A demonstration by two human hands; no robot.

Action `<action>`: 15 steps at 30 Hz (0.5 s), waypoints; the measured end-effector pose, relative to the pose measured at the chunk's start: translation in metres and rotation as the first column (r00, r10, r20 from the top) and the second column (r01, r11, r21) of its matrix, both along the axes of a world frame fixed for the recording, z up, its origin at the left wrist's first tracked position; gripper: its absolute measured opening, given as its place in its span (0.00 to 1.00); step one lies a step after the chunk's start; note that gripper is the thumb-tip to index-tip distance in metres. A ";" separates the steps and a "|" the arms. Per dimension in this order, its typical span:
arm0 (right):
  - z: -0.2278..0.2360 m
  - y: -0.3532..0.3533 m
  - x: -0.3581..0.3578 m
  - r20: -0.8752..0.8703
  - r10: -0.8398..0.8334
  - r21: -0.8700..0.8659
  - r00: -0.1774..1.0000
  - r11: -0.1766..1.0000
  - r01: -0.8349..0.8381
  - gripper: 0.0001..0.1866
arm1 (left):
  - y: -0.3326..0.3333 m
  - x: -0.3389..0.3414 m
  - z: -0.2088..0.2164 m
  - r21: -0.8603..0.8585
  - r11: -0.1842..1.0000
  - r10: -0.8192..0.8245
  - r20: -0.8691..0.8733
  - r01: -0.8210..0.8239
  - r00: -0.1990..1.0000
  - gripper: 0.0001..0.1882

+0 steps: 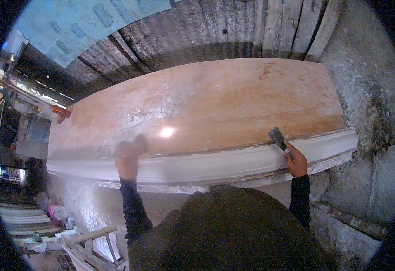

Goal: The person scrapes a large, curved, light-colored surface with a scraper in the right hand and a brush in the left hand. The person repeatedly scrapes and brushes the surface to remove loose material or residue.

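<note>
My right hand (298, 163) is closed round the handle of a putty knife (277, 137), whose broad, dark, stained blade points up and to the left. The knife lies over a long white moulding (215, 163), where it meets the board. My left hand (127, 161) is over the same moulding farther left, smeared by motion. A dark blur beside its fingers is too indistinct to name. Under both hands runs the near edge of a large wooden board (224, 104), orange-brown and marked with white powder and smears.
An orange tool (60, 113) rests at the board's far left end. Corrugated sheets (184, 27) and a blue panel (98, 22) stand behind. A wooden frame (91, 246) and stacked white strips (23, 217) are at lower left. Grey, dusty concrete (364, 81) extends along the right.
</note>
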State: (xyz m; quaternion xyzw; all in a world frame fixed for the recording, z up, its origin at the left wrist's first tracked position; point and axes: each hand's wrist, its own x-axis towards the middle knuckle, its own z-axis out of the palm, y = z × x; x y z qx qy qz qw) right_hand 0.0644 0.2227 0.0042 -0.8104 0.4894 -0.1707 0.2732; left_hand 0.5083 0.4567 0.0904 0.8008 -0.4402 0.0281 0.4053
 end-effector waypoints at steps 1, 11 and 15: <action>-0.002 -0.001 0.002 0.043 0.019 0.004 0.999 1.000 -0.019 0.21 | -0.002 -0.002 -0.002 -0.048 0.999 -0.010 -0.057 0.007 0.998 0.07; -0.002 -0.002 0.047 -0.114 0.109 0.070 0.988 0.992 -0.101 0.21 | -0.094 -0.150 -0.090 -0.213 0.973 -0.227 -0.801 0.092 0.554 0.07; -0.005 -0.013 0.034 -0.196 0.149 0.099 0.969 0.986 -0.131 0.23 | -0.018 -0.050 -0.125 -0.082 0.996 -0.073 -0.581 0.031 0.811 0.05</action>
